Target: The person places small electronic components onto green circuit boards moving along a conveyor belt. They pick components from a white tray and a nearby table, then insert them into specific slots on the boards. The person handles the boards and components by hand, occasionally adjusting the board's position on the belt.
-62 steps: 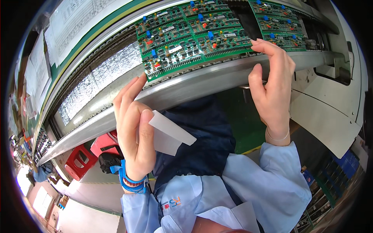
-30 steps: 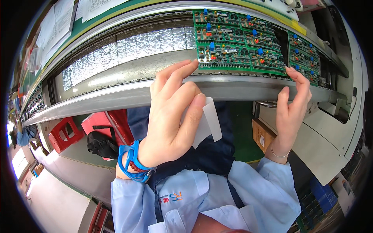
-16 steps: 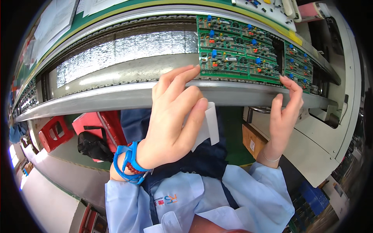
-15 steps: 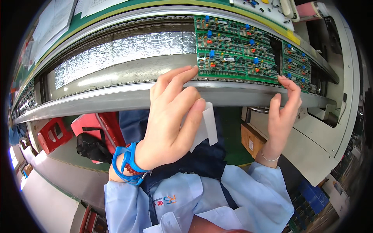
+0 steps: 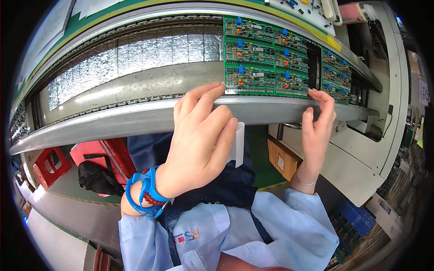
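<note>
Nearest, on the near side of the front rail [image 5: 266,112], the left wrist is ringed by a blue strap [image 5: 153,186] with a coiled cord. The left hand [image 5: 196,140] is held palm down and reaches over the rail, its fingers loosely spread. A white paper [image 5: 240,144] is tucked under its thumb, though the exact grip is hidden. Farther right along the rail, the right hand [image 5: 320,119] is held with fingers curved and thumb apart; nothing is seen pinched in it. A cardboard box [image 5: 282,159] is seen below the rail, between the hands.

Just beyond the rail lies the circuit board [image 5: 266,58], its near edge set along the rail. Its near left corner is met by the left fingertips and its near right corner by the right forefinger, apparently in light contact. Whether that edge is fully seated cannot be told.

For good handling, the board is best guided by its corners alone, with both sides pressed evenly so that it stays square to the rail. The tall parts are best left untouched, and the paper kept clear of the chain [image 5: 131,102] along the rail.

Beyond the rail, a second board [image 5: 335,76] is seen to the right past a dark gap, and a foil panel [image 5: 135,54] to the left. Farthest from the rail, loose parts are scattered on a white tray [image 5: 318,20].
</note>
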Tool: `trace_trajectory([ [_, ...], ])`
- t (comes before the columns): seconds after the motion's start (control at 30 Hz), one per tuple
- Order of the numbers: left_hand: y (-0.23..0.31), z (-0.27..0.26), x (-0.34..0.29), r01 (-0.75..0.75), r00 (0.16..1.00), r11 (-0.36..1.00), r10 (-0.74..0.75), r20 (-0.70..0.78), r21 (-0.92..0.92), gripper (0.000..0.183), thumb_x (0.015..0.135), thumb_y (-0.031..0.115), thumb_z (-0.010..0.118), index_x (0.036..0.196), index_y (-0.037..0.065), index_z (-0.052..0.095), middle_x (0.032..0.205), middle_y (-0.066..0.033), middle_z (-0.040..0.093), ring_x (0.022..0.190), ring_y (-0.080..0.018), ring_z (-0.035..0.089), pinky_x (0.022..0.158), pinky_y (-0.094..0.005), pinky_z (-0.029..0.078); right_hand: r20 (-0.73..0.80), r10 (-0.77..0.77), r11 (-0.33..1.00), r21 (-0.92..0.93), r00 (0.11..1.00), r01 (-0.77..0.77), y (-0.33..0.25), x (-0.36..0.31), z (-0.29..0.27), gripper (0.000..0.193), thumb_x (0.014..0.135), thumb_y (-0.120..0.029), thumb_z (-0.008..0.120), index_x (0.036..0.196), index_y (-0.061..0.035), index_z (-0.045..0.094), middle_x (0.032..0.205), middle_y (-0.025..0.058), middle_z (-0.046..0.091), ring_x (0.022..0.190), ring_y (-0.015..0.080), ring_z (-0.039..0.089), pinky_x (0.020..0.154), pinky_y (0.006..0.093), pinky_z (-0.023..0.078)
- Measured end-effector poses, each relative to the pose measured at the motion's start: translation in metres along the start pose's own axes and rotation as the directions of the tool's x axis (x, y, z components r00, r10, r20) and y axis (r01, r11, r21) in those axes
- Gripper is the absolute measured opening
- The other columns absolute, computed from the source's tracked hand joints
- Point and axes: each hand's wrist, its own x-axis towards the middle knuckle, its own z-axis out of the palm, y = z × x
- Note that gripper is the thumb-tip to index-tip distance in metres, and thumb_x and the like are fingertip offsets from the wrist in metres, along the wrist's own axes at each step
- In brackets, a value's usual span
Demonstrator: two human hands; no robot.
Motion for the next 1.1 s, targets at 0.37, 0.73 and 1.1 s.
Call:
trace_trajectory([
  [0.37,-0.005,-0.002,0.004,-0.008,1.000,0.996,0.006,0.030,0.083,0.010,0.077,0.008,0.057,0.079,-0.001,0.053,0.109,-0.0226,0.053,0.107,-0.0368,0.046,0.092,-0.0478,0.031,0.032,0.022,0.998,-0.067,0.999,-0.020,0.002,0.002,0.005,0.033,0.077,-0.002,0.048,0.109,-0.0033,0.048,0.109,0.0124,0.054,0.105,0.0291,0.044,0.094,0.0391,0.030],
  [0.73,-0.022,-0.032,0.003,-0.139,0.990,0.984,0.141,0.011,-0.109,0.009,0.075,0.004,0.048,0.067,-0.001,0.048,0.115,-0.0244,0.055,0.104,-0.0383,0.049,0.089,-0.0430,0.037,-0.053,-0.051,0.999,-0.002,0.997,0.051,-0.008,0.006,0.002,0.024,0.077,0.000,0.046,0.100,-0.0054,0.050,0.111,0.0068,0.060,0.107,0.0233,0.048,0.095,0.0359,0.028],
  [1.1,-0.049,-0.036,-0.002,-0.299,0.954,0.915,0.281,-0.103,-0.270,0.025,0.085,0.016,0.045,0.065,0.002,0.050,0.099,-0.0220,0.061,0.091,-0.0349,0.054,0.078,-0.0416,0.044,0.001,-0.310,0.944,-0.117,0.951,0.308,-0.025,0.009,0.010,0.019,0.074,0.006,0.045,0.088,-0.0057,0.051,0.105,0.0047,0.065,0.103,0.0193,0.054,0.091,0.0324,0.029],
])
